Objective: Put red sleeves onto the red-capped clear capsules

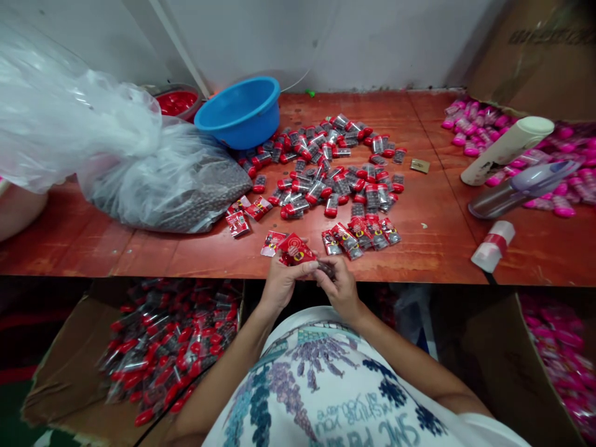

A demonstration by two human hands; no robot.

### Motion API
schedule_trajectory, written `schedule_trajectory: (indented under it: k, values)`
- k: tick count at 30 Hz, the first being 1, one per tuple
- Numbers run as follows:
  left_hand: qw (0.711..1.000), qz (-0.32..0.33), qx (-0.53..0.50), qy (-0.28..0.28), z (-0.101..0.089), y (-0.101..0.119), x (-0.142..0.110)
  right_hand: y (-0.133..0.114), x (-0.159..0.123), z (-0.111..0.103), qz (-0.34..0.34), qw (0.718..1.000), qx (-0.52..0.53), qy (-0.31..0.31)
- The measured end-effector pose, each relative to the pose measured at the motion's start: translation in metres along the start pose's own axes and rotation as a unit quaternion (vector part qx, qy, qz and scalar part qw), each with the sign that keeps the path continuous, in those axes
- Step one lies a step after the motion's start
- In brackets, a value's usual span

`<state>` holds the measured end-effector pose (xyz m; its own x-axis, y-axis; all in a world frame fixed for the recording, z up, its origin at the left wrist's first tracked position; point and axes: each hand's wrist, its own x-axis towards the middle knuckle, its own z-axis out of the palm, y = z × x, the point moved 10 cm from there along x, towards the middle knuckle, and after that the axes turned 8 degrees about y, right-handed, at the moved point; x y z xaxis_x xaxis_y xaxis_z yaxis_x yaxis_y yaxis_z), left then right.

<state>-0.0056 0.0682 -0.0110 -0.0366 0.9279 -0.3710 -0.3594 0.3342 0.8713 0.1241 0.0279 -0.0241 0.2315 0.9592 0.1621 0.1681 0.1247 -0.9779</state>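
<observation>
The fingers of the left hand and right hand are pinching a red printed packet between them, just over the near edge of the red-brown counter. Right of that packet, a row of similar packets is lying; beyond it, red-capped containers are crowding the middle. Left of it, a clear bag of dark beads is bulging beside a blue basin. Far right of it, a grey bottle is standing before pink-capped containers.
</observation>
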Motion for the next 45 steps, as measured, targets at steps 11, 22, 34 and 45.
schedule_trajectory:
  k: [11, 22, 34, 45]
  values:
    - [0.999, 0.016, -0.036, 0.037, -0.010, 0.002, 0.003, -0.005, 0.010, 0.004, 0.008, 0.998, -0.008, -0.056]
    - [0.999, 0.027, -0.017, 0.043, -0.008, -0.001, 0.001, 0.007, 0.007, 0.007, 0.054, 0.997, 0.029, -0.035]
    - [0.996, 0.048, -0.038, 0.061, -0.016, 0.005, 0.003, -0.001, 0.005, 0.004, 0.022, 1.000, 0.001, -0.012]
    - [0.997, 0.056, -0.029, 0.055, -0.006, 0.005, 0.001, 0.002, 0.002, 0.000, 0.066, 0.996, 0.049, 0.023]
